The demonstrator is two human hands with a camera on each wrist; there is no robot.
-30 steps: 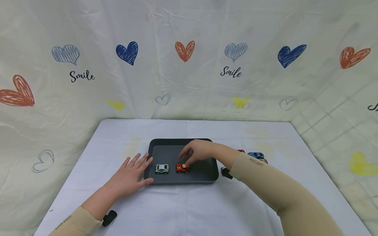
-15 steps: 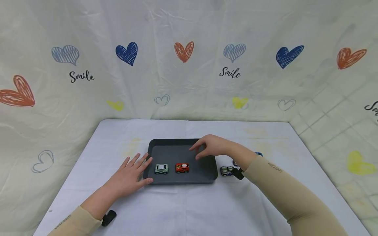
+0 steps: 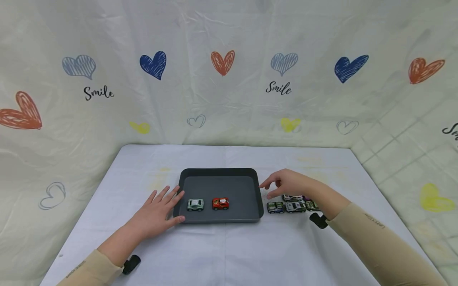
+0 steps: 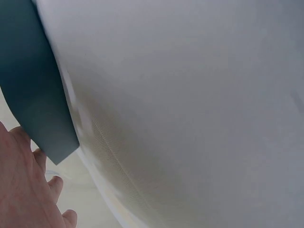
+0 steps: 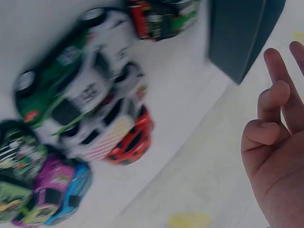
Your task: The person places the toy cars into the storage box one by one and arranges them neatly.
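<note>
A dark grey tray lies on the white table. On its floor stand a mint-green toy car and, to the right of it, a red toy car. My left hand rests at the tray's left rim with its fingers spread; the left wrist view shows that hand beside the tray's wall. Just off the right rim, my right hand is bent loosely, thumb and index finger apart, holding nothing. Below it sit several toy cars, among them a green-and-black one and a white-and-green one.
In the right wrist view, a purple toy car, a blue one and another red one stand closely grouped. A cloth backdrop printed with hearts rises behind the table.
My right hand has let go of the red toy car, left it in the tray, and moved right past the rim toward the grouped cars. My left hand stays at the tray.
</note>
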